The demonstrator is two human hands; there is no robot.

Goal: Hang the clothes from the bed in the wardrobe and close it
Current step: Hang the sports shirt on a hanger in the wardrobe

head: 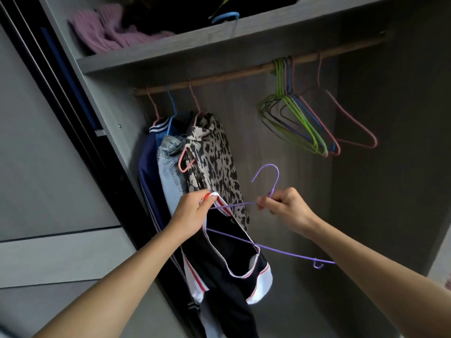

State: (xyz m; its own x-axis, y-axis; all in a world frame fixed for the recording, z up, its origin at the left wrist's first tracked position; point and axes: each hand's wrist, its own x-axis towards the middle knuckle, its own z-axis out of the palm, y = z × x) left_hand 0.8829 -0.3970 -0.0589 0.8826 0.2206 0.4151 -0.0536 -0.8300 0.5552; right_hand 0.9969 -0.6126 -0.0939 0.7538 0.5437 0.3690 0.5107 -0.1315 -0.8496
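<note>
While the left grip (192,211) pinches the black top (219,262) and the right grip (285,203) pinches the purple hanger (280,251), half-threaded fabric could slide off the wire.

hanger (266,247): purple
garment (234,259): black, white and red trim
dress (214,162): leopard pattern
jeans (170,167): light blue
knit (107,30): lilac

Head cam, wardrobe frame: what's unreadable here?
- Bed, remaining clothes: outside the head view.
- Top shelf behind purple knit: lost in shadow.
- Purple hanger, right end: behind right forearm.
- Black garment, lower part: cut by bottom edge, blurred.
</note>
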